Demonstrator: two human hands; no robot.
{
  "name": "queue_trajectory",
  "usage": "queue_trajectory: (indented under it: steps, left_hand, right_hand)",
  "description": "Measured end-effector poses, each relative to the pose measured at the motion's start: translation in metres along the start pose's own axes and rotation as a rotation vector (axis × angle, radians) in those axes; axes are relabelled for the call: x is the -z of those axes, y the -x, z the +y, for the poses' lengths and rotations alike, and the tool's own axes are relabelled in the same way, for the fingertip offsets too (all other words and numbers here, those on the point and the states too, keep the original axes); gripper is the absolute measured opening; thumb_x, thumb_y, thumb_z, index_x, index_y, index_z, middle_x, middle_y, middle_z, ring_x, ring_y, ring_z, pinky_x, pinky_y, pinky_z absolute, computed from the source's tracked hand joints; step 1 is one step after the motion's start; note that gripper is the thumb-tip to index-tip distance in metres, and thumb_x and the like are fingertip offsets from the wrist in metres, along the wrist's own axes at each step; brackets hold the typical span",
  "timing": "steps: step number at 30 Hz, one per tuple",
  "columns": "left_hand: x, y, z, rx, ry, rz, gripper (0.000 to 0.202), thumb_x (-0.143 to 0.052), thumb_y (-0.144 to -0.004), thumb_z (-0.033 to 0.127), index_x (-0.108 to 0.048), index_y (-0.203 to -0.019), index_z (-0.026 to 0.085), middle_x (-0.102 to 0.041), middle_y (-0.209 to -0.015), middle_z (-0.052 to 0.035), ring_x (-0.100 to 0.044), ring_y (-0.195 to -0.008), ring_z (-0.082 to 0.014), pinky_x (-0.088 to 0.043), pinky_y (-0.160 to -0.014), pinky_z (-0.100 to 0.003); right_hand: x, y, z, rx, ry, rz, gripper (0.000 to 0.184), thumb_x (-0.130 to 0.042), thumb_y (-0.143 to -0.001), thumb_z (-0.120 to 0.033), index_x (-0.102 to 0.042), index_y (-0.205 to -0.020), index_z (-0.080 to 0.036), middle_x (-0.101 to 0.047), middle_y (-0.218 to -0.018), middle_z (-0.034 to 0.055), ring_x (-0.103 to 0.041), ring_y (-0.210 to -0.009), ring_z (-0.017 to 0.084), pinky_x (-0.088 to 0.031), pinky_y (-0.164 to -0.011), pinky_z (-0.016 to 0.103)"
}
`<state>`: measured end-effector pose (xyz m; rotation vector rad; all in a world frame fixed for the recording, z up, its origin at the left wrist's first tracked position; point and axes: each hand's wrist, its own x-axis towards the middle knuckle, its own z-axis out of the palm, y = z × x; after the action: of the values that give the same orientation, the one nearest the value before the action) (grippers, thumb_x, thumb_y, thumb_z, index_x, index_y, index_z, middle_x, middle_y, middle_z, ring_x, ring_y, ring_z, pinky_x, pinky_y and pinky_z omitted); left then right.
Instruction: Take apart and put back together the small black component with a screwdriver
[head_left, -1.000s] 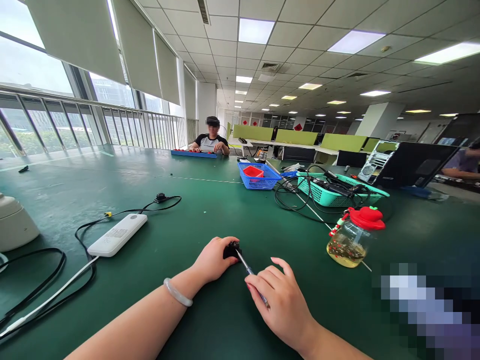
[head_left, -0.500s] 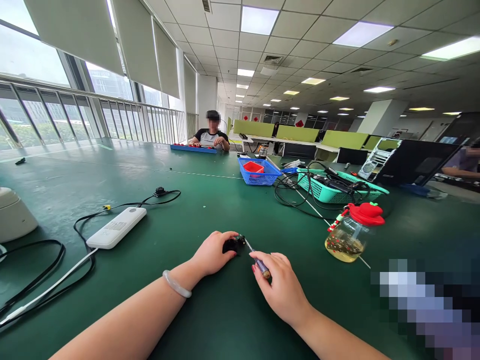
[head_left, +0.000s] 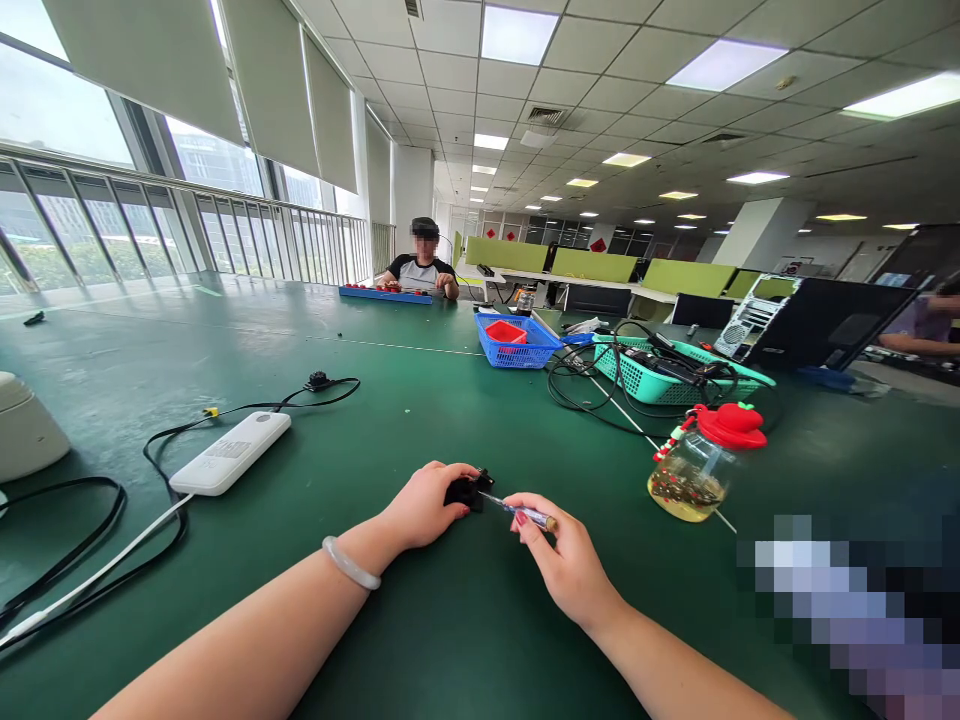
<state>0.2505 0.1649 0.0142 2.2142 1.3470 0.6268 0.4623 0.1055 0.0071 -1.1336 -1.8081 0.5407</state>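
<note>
My left hand (head_left: 424, 510) is closed around a small black part (head_left: 466, 490) and presses it on the green table (head_left: 420, 400). A pale bangle sits on that wrist. My right hand (head_left: 564, 560) pinches a thin screwdriver (head_left: 521, 513) with a clear handle. The tool lies almost level and its tip touches the black part from the right.
A white power strip (head_left: 229, 453) with black and white cables lies to the left. A glass jar (head_left: 697, 470) with a red lid stands at the right. Farther back are a blue basket (head_left: 517, 352), a teal basket (head_left: 664, 380) with cables, and a seated person (head_left: 420, 265).
My right hand turned the screwdriver from steeply slanted to nearly level, tip still at the black part. The view dropped slightly; the left hand stayed put.
</note>
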Motion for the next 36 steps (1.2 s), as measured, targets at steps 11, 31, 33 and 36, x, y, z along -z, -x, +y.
queue_trajectory:
  steps: [11,31,33,36]
  left_hand:
    - [0.000,0.000,-0.002,0.019,-0.001,-0.004,0.047,-0.063,-0.074,0.018,-0.060,-0.120,0.028,-0.067,-0.118,-0.0034,-0.056,-0.114,-0.0247,-0.044,-0.101,-0.039]
    - [-0.003,-0.001,-0.005,0.012,-0.039,-0.003,0.042,-0.066,-0.075,0.028,-0.062,-0.117,0.029,-0.068,-0.111,-0.0047,-0.058,-0.107,-0.0248,-0.045,-0.098,-0.040]
    - [-0.003,-0.001,-0.004,0.007,-0.047,-0.007,0.042,-0.067,-0.075,0.029,-0.062,-0.117,0.029,-0.068,-0.110,-0.0047,-0.058,-0.106,-0.0246,-0.045,-0.097,-0.040]
    - [-0.003,0.000,-0.003,0.011,-0.059,-0.005,0.042,-0.067,-0.075,0.030,-0.062,-0.116,0.029,-0.068,-0.106,-0.0045,-0.058,-0.104,-0.0243,-0.046,-0.095,-0.039]
  right_hand:
    - [-0.002,0.001,0.001,-0.019,-0.006,0.013,0.027,-0.049,-0.092,-0.037,-0.068,-0.103,-0.021,-0.072,-0.092,0.0065,-0.068,-0.082,0.020,-0.056,-0.073,0.030]
    - [0.001,0.006,-0.010,0.223,0.156,0.106,0.017,-0.046,-0.092,-0.023,-0.063,-0.093,-0.023,-0.066,-0.078,0.0025,-0.060,-0.077,0.019,-0.050,-0.073,0.032]
    - [0.000,0.005,-0.008,0.211,0.169,0.081,0.017,-0.047,-0.092,-0.024,-0.063,-0.093,-0.024,-0.066,-0.078,0.0019,-0.060,-0.078,0.019,-0.050,-0.074,0.033]
    - [-0.001,0.003,-0.006,0.215,0.193,0.048,0.016,-0.047,-0.092,-0.024,-0.063,-0.093,-0.024,-0.068,-0.080,0.0013,-0.061,-0.079,0.019,-0.049,-0.078,0.035]
